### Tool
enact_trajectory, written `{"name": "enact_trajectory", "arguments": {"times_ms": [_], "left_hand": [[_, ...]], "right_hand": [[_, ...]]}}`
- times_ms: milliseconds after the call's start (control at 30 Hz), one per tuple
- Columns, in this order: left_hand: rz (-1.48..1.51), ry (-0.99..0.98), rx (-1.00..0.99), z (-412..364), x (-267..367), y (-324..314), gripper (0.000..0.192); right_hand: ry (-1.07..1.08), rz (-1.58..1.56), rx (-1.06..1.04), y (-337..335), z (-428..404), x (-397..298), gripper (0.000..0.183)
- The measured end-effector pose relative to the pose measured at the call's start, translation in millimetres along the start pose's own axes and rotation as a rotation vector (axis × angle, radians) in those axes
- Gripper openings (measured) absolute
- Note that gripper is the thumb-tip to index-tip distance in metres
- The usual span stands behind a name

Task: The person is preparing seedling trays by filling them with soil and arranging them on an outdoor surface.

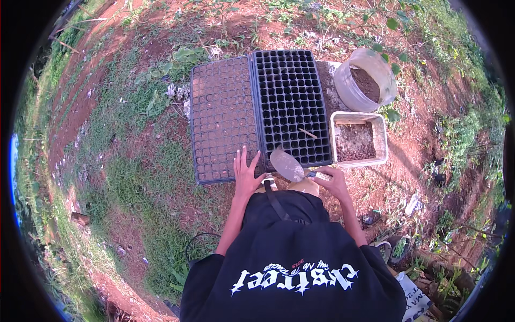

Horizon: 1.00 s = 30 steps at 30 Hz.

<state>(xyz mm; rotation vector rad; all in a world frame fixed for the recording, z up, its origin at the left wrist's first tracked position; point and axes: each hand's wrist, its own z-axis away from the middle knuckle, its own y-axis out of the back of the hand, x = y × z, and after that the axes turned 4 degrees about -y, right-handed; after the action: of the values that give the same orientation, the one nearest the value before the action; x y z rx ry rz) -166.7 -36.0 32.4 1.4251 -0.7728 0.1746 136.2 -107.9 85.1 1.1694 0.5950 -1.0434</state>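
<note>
My left hand (246,173) rests with fingers spread on the near right corner of a black plastic seedling tray (225,120), whose cells are filled with brown soil. My right hand (334,182) grips the handle of a garden trowel (286,165). The trowel's soil-dusted metal blade points left, over the near edge of a second seedling tray (291,92). That tray's cells look dark and hold no visible soil. A short thin stick (308,133) lies across its cells near the right side.
To the right, a white plastic tub (384,139) holds many small brown pieces, perhaps seeds. Behind it, a translucent round container (344,86) leans tilted with soil inside. Leafy stems (392,24) hang at the far right. A printed sack (412,298) lies near right.
</note>
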Motion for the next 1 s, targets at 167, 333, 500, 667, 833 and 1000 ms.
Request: {"name": "enact_trajectory", "arguments": {"times_ms": [167,333,500,667,833,1000], "left_hand": [[-0.069,0.149,0.014,-2,-4,-1,0.099],[-0.217,0.141,-0.008,6,-26,-17,0.099],[-0.098,0.149,0.017,7,-23,-15,0.102],[-0.073,0.144,-0.031,6,-20,-9,0.116],[-0.135,0.152,-0.021,9,-25,-14,0.122],[-0.186,0.138,-0.024,10,-31,-18,0.122]], "right_hand": [[0.004,0.052,-0.018,-37,11,-1,0.033],[0.05,0.14,-0.006,-56,12,-1,0.035],[0.048,0.158,0.012,-52,10,-4,0.035],[0.114,0.176,0.128,-49,3,4,0.035],[0.089,0.191,0.118,-49,6,4,0.034],[0.163,0.236,0.068,-54,10,3,0.032]]}}
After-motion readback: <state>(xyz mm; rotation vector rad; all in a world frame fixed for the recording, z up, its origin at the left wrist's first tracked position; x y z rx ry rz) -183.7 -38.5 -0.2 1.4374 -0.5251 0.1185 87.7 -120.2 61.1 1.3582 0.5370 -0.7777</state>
